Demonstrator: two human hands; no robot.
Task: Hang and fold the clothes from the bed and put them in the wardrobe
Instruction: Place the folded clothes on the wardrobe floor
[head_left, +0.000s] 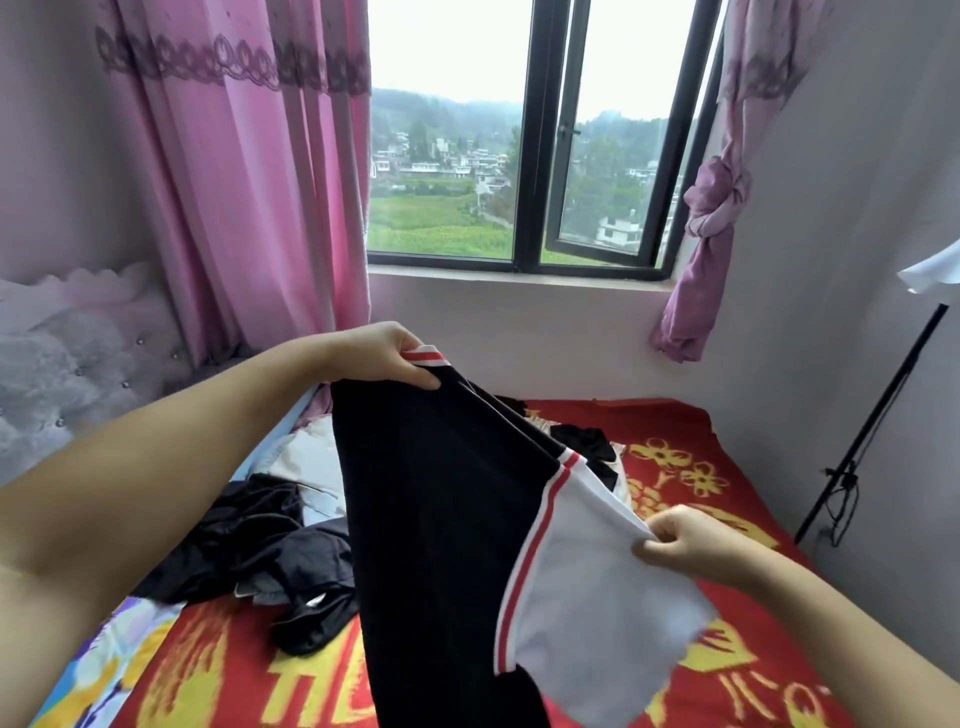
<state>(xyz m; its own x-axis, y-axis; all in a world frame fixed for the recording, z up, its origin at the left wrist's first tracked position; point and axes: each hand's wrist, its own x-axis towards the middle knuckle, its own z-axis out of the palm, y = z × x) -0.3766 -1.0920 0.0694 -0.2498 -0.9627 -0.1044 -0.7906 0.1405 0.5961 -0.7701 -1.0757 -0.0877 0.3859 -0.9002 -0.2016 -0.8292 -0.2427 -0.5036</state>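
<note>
Daylit rm: window (524, 156) w/ pink curtains (234, 171), pale walls (519, 332).

A bed (675, 447) with a red, yellow-patterned blanket fills the lower frame; dark clothes (260, 540) lie heaped at lower left, more garments (587, 447) at centre.

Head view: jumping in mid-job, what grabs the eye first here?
The black garment with white panels and red stripes, held up mid-frame over the bed: the left hand pinches its striped edge up high, and the right hand pinches a white panel lower right. Beneath lies the red blanket with yellow flowers, with a heap of dark clothes at left. Behind, pink curtains flank an open window.
</note>
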